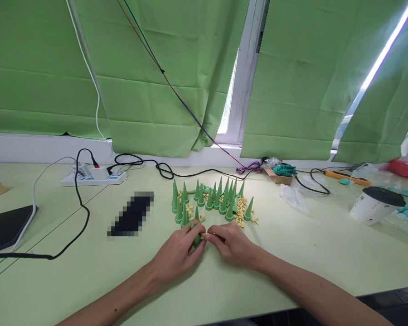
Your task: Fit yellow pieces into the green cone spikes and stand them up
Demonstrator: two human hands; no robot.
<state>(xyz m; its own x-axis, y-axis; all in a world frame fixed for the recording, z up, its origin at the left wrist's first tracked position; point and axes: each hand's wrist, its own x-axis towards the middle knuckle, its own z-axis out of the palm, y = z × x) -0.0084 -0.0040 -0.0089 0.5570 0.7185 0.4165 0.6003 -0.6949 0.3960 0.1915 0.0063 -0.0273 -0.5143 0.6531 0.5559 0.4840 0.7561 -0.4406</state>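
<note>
Near the middle of the table, my left hand (181, 250) is closed around a green cone (196, 240), which tilts between its fingers. My right hand (233, 245) pinches a small yellow piece (203, 236) at the side of that cone, its thumb and forefinger nearly meeting the left fingertips. Just beyond both hands stand several green cones (217, 199) with round bases, pointed ends up. Small yellow pieces (240, 219) lie scattered among them, mostly toward the right side of the group.
A dark pixelated rectangle (132, 215) lies left of the cones. Farther left are a power strip (93, 178), black cables and a dark pad (8, 227). At the right are a lidded cup (376, 206), plastic bags (294, 198), a small cardboard box (278, 176) and an orange-yellow tool (347, 177).
</note>
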